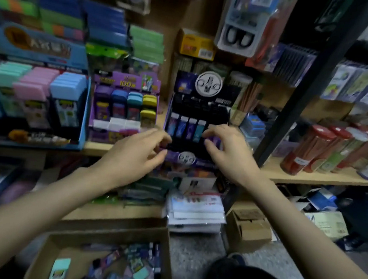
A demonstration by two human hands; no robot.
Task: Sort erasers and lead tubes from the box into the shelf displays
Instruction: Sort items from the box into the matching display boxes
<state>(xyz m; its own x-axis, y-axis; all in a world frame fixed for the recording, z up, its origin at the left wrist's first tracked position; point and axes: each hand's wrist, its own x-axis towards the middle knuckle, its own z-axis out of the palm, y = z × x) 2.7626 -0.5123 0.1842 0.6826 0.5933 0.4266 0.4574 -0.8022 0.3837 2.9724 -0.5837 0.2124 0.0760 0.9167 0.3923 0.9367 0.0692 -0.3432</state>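
Box (111, 233) at 6 o'clock, erasers (60, 269) loose inside. Right hand (224, 152) pinches purple tube (214, 140) at black display (200, 109), 12 o'clock. Left hand (136, 155) spread, empty, at display front. Risk: crooked insertion topples row (186, 127); tube slips.

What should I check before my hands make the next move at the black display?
1. Left hand and right hand are at the display: ok.
2. Right hand pinches a purple item at the row's right end: ok.
3. That item sits fully in its slot: cannot tell, the fingers hide it.
4. Left hand holds nothing: cannot tell, it is blurred at the display's front edge.
5. Tubes in the front row stand upright: ok.
6. Box on the floor has stock left: ok.
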